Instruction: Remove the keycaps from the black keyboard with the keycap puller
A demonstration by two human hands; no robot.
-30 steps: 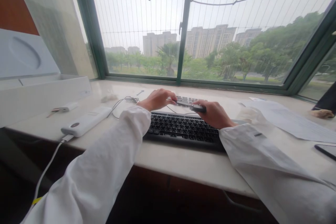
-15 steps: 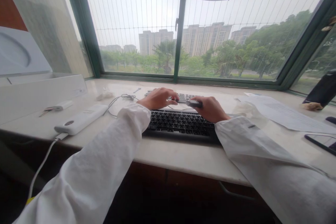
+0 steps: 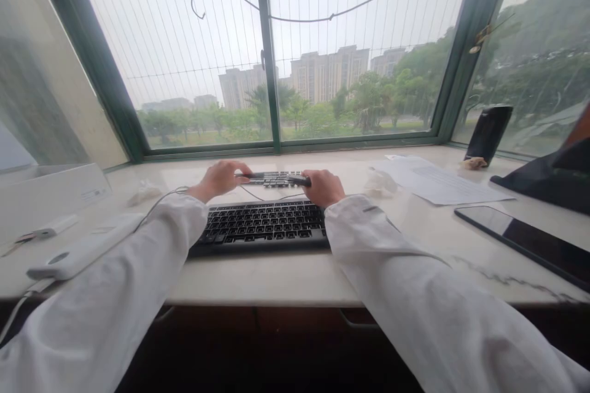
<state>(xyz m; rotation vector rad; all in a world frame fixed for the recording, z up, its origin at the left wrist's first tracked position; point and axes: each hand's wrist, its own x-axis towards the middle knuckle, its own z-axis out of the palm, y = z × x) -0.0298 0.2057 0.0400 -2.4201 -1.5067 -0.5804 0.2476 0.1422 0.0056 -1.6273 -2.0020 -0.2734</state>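
A black keyboard (image 3: 267,224) with its keycaps off and bare switches showing lies near the table's front edge. Behind it several loose dark keycaps (image 3: 276,179) are laid out in rows. My left hand (image 3: 221,178) is at the left end of these rows, thumb and forefinger curled round a small dark piece that I cannot make out. In my right hand (image 3: 324,187) is a short black tool (image 3: 299,180), gripped with its tip pointing left over the keycaps; its exact kind is unclear. A thin cable (image 3: 253,194) runs between keycaps and keyboard.
On the left are a white power bank (image 3: 85,245) with a cable, a white box (image 3: 55,190) and a small white item with keys (image 3: 55,227). Rightward lie crumpled clear plastic (image 3: 380,181), paper sheets (image 3: 437,181), a phone (image 3: 520,239) and a black cylinder (image 3: 489,132).
The view has swung to the right. My left hand has moved left along the keycaps, away from the tool, so the hands are further apart. My right hand still grips the tool.
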